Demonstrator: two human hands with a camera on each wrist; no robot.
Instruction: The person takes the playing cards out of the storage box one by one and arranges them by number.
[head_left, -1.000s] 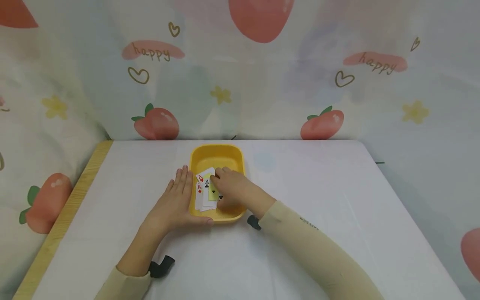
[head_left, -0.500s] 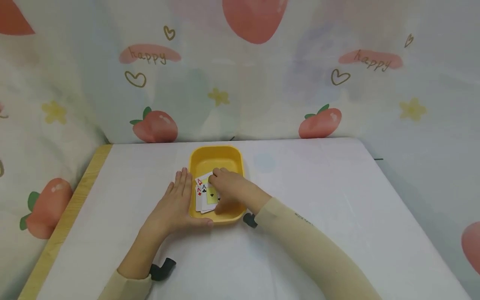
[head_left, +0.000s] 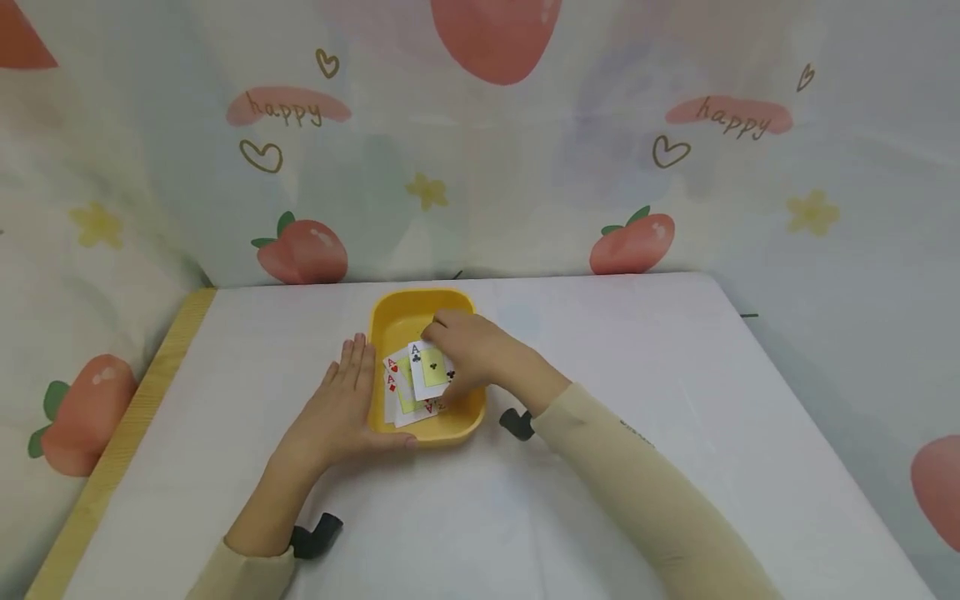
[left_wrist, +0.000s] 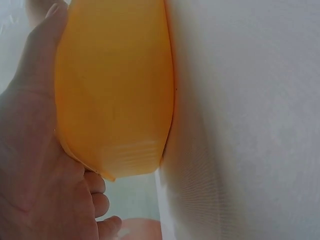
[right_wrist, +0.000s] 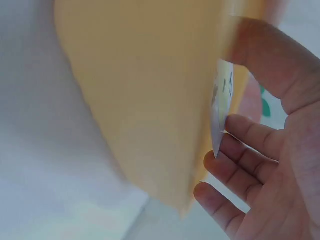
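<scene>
An ace of clubs playing card (head_left: 431, 377) is pinched in my right hand (head_left: 480, 354), lifted over the yellow tray (head_left: 386, 312). The right wrist view catches the card (right_wrist: 222, 100) almost edge-on between thumb and fingers. Below it in the tray lie the ace of hearts (head_left: 392, 365), the ace of diamonds (head_left: 389, 400) and another card (head_left: 408, 414), overlapping. My left hand (head_left: 333, 412) rests along the tray's left wall with fingers straight, its thumb lying at the near rim. From the left wrist, the tray's outer wall (left_wrist: 115, 90) touches the palm.
The tray stands on a white-covered table (head_left: 637, 417) with a wooden strip (head_left: 123, 433) along its left edge. A printed curtain (head_left: 510, 192) hangs behind. Black wrist pieces (head_left: 317, 536) show by both sleeves.
My right hand has raised the ace of clubs off the other cards and moved slightly away and right. Another card shows beneath it. The left hand stays against the tray.
</scene>
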